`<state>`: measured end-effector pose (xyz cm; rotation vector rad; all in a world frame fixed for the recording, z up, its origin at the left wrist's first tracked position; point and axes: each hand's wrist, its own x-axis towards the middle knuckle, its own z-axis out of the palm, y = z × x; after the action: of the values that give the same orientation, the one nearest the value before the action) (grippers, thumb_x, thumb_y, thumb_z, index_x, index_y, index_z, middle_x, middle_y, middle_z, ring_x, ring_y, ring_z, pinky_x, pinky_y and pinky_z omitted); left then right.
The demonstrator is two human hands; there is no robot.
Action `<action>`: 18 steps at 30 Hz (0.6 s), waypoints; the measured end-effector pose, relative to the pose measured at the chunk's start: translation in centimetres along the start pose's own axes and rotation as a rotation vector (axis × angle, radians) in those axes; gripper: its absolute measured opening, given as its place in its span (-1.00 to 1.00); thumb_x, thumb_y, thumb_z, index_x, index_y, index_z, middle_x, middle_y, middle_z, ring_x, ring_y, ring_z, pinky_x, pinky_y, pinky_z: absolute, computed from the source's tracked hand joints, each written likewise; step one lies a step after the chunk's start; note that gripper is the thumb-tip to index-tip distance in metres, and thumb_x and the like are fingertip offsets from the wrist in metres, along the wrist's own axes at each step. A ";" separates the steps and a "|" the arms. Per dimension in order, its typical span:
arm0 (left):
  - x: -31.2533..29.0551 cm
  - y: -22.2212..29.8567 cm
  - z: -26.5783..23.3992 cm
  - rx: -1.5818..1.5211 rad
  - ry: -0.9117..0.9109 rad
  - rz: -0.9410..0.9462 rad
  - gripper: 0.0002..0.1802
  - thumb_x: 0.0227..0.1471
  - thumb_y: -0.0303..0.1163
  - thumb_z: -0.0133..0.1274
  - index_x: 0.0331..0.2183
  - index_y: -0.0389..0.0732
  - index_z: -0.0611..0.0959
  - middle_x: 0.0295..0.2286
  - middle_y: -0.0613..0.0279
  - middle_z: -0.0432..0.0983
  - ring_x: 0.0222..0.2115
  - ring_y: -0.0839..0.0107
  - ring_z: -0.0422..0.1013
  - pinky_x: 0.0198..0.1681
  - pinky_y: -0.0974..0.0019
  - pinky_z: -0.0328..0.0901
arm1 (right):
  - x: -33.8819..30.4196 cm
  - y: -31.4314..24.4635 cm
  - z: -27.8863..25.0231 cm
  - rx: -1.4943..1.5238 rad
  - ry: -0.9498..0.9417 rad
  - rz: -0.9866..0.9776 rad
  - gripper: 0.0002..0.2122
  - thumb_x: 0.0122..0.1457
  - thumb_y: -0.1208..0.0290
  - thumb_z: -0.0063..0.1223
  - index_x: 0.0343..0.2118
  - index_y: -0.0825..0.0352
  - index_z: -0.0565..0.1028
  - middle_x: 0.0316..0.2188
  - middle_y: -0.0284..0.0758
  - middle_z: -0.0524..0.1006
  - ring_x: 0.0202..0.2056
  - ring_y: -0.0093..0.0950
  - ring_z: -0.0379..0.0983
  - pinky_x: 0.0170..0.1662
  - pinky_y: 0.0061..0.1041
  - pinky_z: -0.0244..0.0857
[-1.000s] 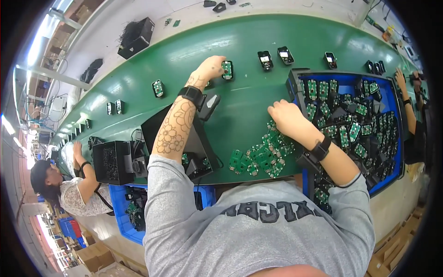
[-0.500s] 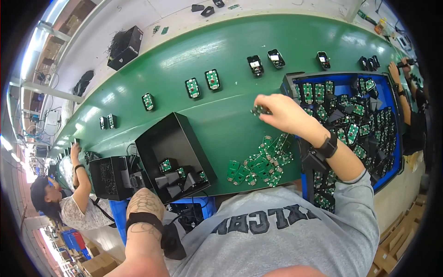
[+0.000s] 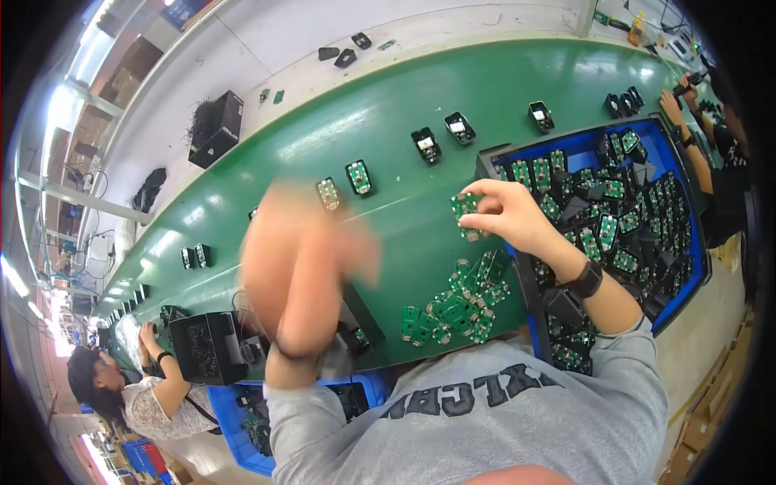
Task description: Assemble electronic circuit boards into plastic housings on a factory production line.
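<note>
Between the thumb and fingers of my right hand (image 3: 517,217) is a green circuit board (image 3: 465,212), held upright above the bench. My left hand (image 3: 303,267) is smeared by motion over the bench, so its fingers and anything in them cannot be made out. A loose pile of green circuit boards (image 3: 461,311) lies below my right hand, near the bench edge. Beyond the hands, black housings with green boards (image 3: 359,176) stand in a spaced line. Farther right, black housings with white parts (image 3: 425,145) continue that line.
At right, a blue tray (image 3: 697,250) holds many boards and black parts. My left arm partly hides a black bin (image 3: 365,319). A black box (image 3: 212,349) and a blue crate (image 3: 230,408) are at left. One person (image 3: 153,396) works at left; another's hand (image 3: 672,105) is at far right.
My left hand has come up over the bench in a fast blur. My right hand has moved slightly right and down, turning the circuit board so its face shows. The whole view has shifted.
</note>
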<state>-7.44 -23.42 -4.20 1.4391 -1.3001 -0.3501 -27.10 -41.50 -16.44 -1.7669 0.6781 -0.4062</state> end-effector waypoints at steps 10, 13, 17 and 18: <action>11.4 -28.8 13.1 0.609 -0.226 -0.189 -0.37 -0.08 -0.10 0.19 -0.02 -0.27 0.48 -0.33 -0.14 0.54 -0.41 0.02 0.52 -0.24 0.14 0.39 | -3.2 -4.2 -0.5 0.380 -0.068 0.056 -0.65 0.05 0.58 0.16 -0.07 0.39 0.41 -0.52 -0.37 0.56 -0.61 -0.66 0.45 -0.59 -0.71 0.25; 10.6 -26.1 15.0 0.428 -0.274 -0.061 -0.52 -0.12 -0.25 0.23 -0.17 -0.25 0.48 -0.35 -0.06 0.56 -0.26 0.01 0.49 -0.18 0.13 0.36 | -5.6 -4.3 -1.7 0.312 0.110 0.100 -0.64 0.03 0.62 0.14 -0.06 0.39 0.41 -0.54 -0.34 0.56 -0.64 -0.64 0.44 -0.62 -0.72 0.24; 7.4 -25.6 11.7 -0.006 -0.156 -0.322 -0.59 -0.12 -0.35 0.21 -0.21 -0.30 0.51 -0.41 0.02 0.58 -0.35 0.16 0.51 -0.24 0.18 0.38 | -6.1 -3.2 -2.0 0.332 0.083 0.085 -0.63 0.07 0.61 0.11 -0.01 0.41 0.41 -0.45 -0.25 0.60 -0.58 -0.59 0.50 -0.55 -0.69 0.35; 7.3 -25.6 9.9 -0.191 -0.070 -0.457 -0.57 -0.11 -0.33 0.21 -0.17 -0.31 0.53 -0.34 0.11 0.59 -0.32 0.34 0.50 -0.25 0.30 0.39 | -6.1 -3.2 -1.6 0.326 0.076 0.090 -0.63 0.07 0.61 0.11 -0.01 0.41 0.41 -0.45 -0.25 0.60 -0.58 -0.59 0.50 -0.55 -0.69 0.35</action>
<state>0.28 -40.09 -25.86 1.5609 -0.9509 -0.8116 -32.05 -38.24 -12.46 -1.4146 0.6991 -0.4943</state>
